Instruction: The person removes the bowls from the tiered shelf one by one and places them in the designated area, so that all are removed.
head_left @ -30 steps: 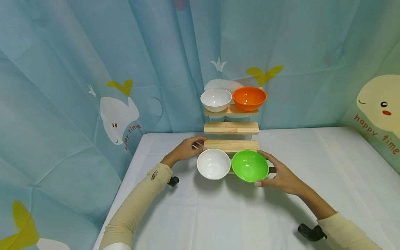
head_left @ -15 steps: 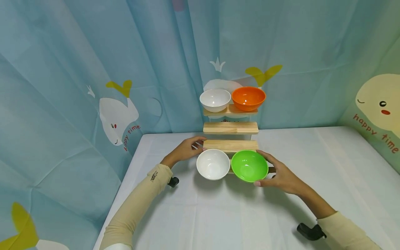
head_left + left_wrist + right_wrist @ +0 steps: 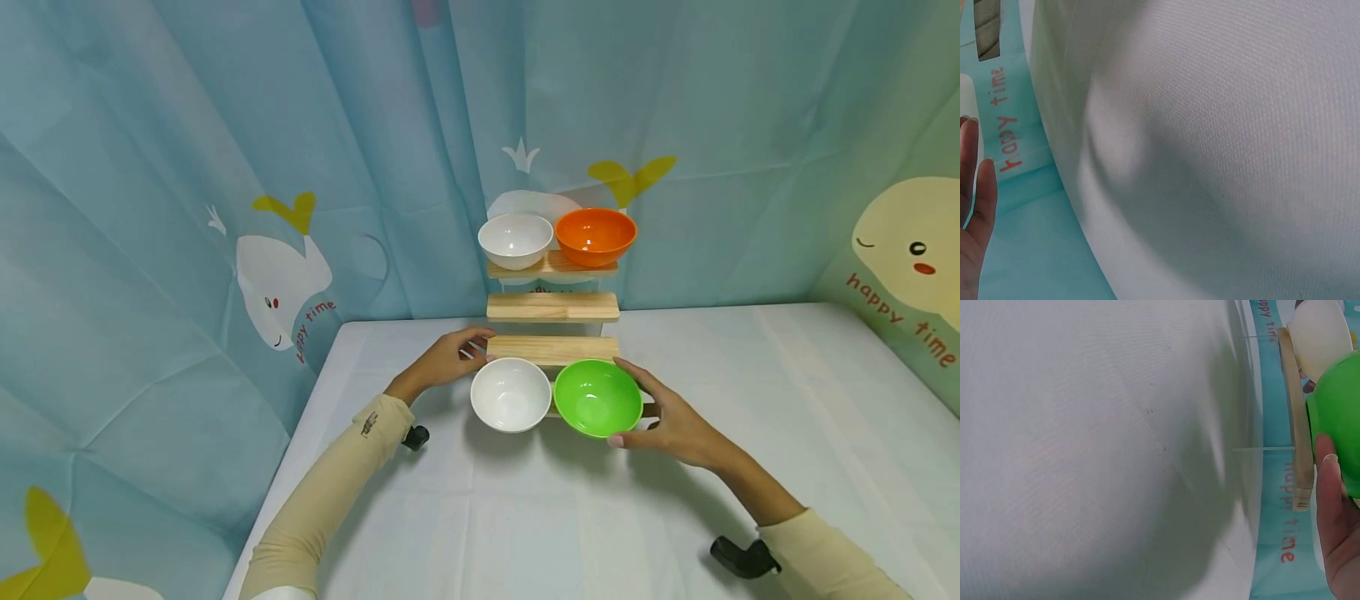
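Fingers of the right hand clamp the green bowl on the lowest plank of a rack near the far edge of the desk, beside a white bowl; the left hand is at the rack's left end, its grip impossible to tell. Only the right-wrist view shows the green base against the plank; the left-wrist view crops the hand.

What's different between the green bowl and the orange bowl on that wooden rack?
The green bowl is at the lowest tier; the orange bowl sits on the top tier. The right hand grips the green bowl, while no hand touches the orange bowl. Both are round, glossy and open upward.
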A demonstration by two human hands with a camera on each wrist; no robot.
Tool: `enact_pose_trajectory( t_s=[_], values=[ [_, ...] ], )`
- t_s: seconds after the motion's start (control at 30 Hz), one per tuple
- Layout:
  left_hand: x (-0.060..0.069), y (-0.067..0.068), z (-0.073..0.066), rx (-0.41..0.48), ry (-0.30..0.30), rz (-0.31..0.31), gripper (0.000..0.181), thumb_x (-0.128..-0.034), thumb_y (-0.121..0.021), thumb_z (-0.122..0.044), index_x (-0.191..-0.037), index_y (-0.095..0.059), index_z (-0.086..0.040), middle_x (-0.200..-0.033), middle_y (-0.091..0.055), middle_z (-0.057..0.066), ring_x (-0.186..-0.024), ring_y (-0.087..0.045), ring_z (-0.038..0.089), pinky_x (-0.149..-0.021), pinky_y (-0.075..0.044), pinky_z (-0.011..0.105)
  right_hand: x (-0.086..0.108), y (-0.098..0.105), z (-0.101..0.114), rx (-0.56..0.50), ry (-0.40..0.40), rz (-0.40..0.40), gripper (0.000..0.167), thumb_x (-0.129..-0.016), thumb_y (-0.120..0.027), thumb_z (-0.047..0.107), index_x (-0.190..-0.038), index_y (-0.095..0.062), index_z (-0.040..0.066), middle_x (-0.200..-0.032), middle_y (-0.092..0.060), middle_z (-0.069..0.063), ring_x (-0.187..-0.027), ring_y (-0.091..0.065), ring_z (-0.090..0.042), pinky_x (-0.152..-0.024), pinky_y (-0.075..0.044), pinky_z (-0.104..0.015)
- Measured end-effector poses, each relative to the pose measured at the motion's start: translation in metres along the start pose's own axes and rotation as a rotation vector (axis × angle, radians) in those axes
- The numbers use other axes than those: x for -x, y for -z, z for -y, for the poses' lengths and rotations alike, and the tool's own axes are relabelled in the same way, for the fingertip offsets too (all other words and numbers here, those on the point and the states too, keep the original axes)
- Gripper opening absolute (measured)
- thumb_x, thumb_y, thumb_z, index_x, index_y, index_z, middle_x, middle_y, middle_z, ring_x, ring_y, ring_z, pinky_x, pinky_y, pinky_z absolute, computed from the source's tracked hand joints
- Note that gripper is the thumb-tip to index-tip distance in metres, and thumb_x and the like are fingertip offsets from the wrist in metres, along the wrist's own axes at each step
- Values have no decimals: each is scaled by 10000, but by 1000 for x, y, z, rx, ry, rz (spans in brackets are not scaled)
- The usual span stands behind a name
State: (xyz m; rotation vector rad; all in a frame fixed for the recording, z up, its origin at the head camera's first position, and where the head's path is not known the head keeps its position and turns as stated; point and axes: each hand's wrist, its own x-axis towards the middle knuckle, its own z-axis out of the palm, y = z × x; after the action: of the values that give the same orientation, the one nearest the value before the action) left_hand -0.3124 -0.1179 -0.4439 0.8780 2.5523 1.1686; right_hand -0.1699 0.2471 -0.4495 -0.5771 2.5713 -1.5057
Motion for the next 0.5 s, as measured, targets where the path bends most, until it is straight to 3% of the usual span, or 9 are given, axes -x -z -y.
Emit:
enact_pose_trajectory(
  t_s=[0.5],
  values=[
    [1, 1, -1, 2, -6, -1, 472, -992, -657, -253, -1431, -549, -118, -1268, -623, 131, -1115, -642, 245, -935, -551, 355, 0, 0, 1, -18, -22, 15, 1076, -787, -864, 187, -1619, -181, 182, -1516, -314, -303, -964, -656, -341, -725, -566, -391]
  ],
)
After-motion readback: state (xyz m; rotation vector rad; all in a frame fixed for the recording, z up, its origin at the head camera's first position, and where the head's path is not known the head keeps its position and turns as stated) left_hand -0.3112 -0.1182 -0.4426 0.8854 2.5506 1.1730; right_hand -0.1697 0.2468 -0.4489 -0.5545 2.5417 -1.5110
